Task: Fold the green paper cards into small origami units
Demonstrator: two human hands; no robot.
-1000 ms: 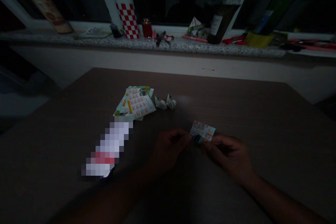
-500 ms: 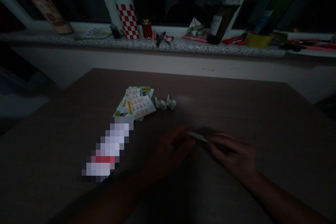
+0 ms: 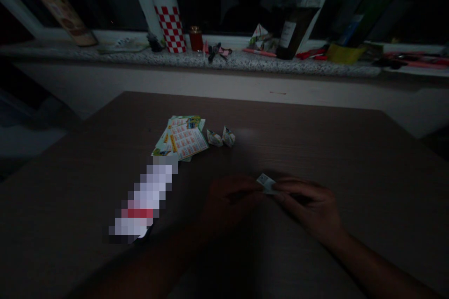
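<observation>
A small pale piece of folded paper (image 3: 266, 183) is held between my two hands above the table. My right hand (image 3: 310, 203) pinches its right side between thumb and fingertips. On the other side, my left hand (image 3: 233, 198) has thumb and fingers closed at the paper's left edge; deep shadow hides some of the fingers. Beyond the hands stand two small folded paper shapes (image 3: 221, 137), side by side. Left of them lies a fanned stack of printed paper slips (image 3: 185, 138) with green edges and rows of orange print.
A blurred-out bright phone-like object (image 3: 147, 198) lies left of my hands on the brown table (image 3: 315, 135). Behind the table, a granite windowsill (image 3: 238, 60) carries a red-and-white checkered bottle (image 3: 170, 23), a small red jar (image 3: 196, 39), a dark labelled container (image 3: 293, 32) and pens.
The paper has turned from nearly edge-on to showing its flat face. My left hand's fingers have come closer together at its edge. Things on the table stay where they were.
</observation>
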